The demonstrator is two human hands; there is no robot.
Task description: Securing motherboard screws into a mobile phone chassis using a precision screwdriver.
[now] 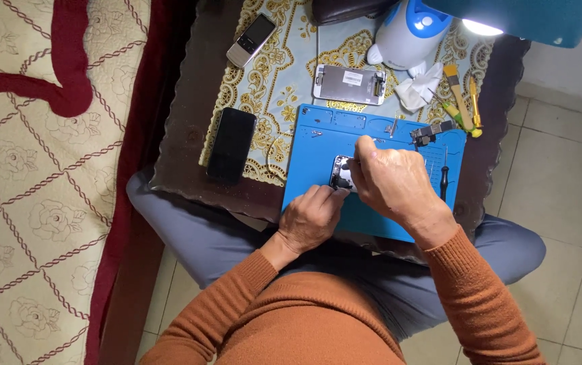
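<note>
I see the blue mat (318,182) on the worktop (182,135); on it lies the opened phone (340,172), touching both my hands; my left hand (312,217) rests curled at its lower edge, fingers pressed against the frame; my right hand (389,177) pinches a thin tool (365,143), its tip hidden; I judge steady pressure and a braced left hand matter here; behind the mat, the detached screen panel (349,84) carries a small white rectangular label; a black phone (231,144) lies left.
</note>
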